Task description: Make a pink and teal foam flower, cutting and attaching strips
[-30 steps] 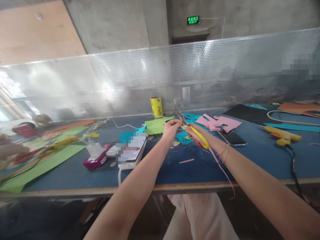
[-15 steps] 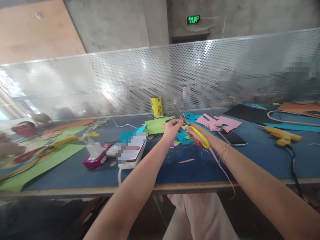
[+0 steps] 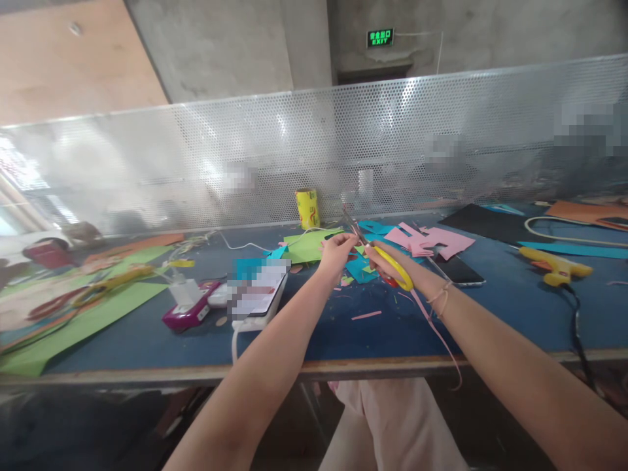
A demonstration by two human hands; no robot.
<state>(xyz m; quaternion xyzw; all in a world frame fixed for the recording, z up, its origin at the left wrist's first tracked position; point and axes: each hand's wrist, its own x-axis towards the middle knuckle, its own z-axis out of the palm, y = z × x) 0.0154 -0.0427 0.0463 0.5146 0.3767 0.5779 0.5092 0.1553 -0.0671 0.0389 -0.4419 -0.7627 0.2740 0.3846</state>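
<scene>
Scissors with yellow and red handles (image 3: 400, 267) are in my right hand (image 3: 383, 256), blades pointing up and away over the table. My left hand (image 3: 338, 252) is closed in a pinch beside the blades. What its fingertips hold is too small to make out. Under and behind both hands lie cut pieces of blue paper (image 3: 362, 269), a green paper sheet (image 3: 311, 246) and pink paper pieces (image 3: 444, 241). A thin pink strip (image 3: 444, 341) hangs below my right wrist, over the table's front edge.
A phone (image 3: 260, 294) rests on a white block at left, beside a purple power socket (image 3: 191, 313). A second phone (image 3: 458, 270) and a yellow glue gun (image 3: 557, 263) lie to the right. A yellow can-like container (image 3: 307, 209) stands by the perforated metal screen (image 3: 255, 144).
The other person's hand at the far left has gone out of view. My hands and the scissors stay in nearly the same place, with only a slight shift of the blades.
</scene>
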